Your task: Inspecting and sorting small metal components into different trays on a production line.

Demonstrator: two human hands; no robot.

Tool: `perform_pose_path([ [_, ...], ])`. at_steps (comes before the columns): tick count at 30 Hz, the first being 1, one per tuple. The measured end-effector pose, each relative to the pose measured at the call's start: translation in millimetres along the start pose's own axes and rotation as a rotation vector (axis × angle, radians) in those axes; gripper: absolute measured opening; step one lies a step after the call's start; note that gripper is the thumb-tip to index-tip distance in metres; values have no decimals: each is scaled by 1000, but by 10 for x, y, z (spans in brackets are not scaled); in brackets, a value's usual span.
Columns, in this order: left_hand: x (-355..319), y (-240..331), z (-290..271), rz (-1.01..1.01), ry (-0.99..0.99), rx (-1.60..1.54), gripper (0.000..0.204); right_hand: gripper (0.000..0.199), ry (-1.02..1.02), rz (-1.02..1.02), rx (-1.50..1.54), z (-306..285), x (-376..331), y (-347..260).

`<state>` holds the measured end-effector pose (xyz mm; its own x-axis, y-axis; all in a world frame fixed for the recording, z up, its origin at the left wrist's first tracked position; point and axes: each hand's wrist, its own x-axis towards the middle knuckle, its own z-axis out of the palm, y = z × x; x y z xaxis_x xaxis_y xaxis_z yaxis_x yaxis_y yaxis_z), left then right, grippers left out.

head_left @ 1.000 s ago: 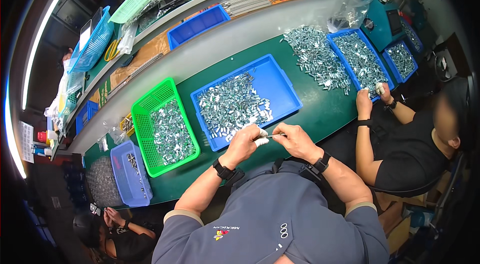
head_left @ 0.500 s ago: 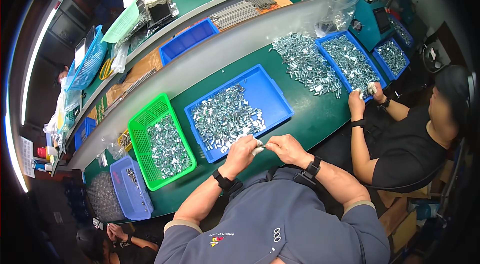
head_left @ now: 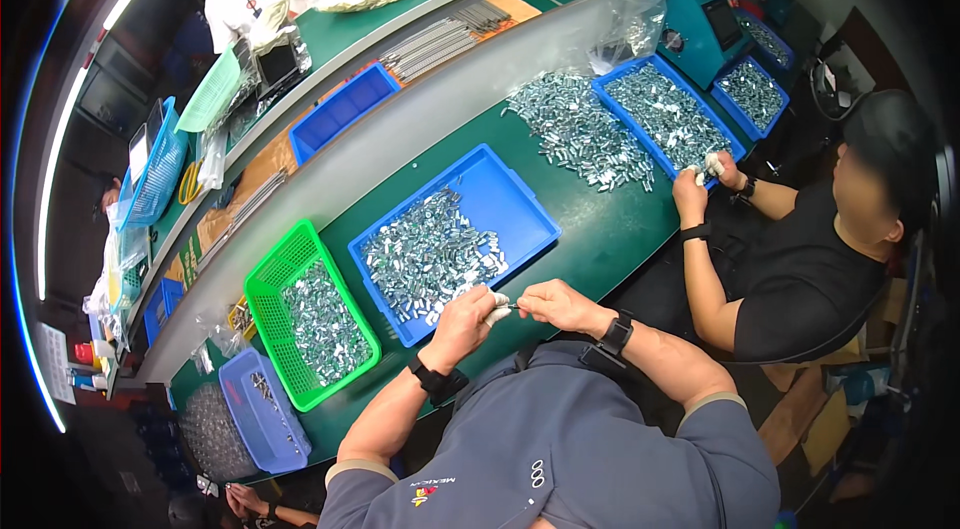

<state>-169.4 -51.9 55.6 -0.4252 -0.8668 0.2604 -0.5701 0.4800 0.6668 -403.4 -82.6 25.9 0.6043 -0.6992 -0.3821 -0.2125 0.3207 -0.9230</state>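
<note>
Parts (head_left: 425, 254) in tray (head_left: 510, 204), basket (head_left: 262, 279) left, pile (head_left: 580, 129) right

My shirt (head_left: 600, 439) is slate grey with tan cuffs (head_left: 712, 401), wristbands (head_left: 437, 381) black. Tabletop (head_left: 600, 239) is dark green, tray (head_left: 500, 214) plain blue, perforated basket (head_left: 268, 301) bright green, metal cylinders (head_left: 420, 254) kinda silvery.

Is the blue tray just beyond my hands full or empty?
Partly full: in the blue tray, small metal pieces cover the left, and bare bottom shows at right.
</note>
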Motion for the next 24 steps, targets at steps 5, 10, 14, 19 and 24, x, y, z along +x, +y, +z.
perform_pose_path([
  [5,-111,-39,22,-75,6,-33,11,25,152,-277,-238,134,-40,-9],
  [10,-477,-286,-80,-421,39,-8,9,20,268,-415,-427,100,-113,-76],
  [14,-1209,-879,-624,-670,268,242,11,17,273,-326,-382,-13,-215,49],
  [19,-1576,-1010,-1104,-719,335,695,22,19,312,-214,-319,-96,-334,204],
  [24,-1006,-1179,-541,-483,326,398,30,18,295,-188,-303,-57,-296,198],
])
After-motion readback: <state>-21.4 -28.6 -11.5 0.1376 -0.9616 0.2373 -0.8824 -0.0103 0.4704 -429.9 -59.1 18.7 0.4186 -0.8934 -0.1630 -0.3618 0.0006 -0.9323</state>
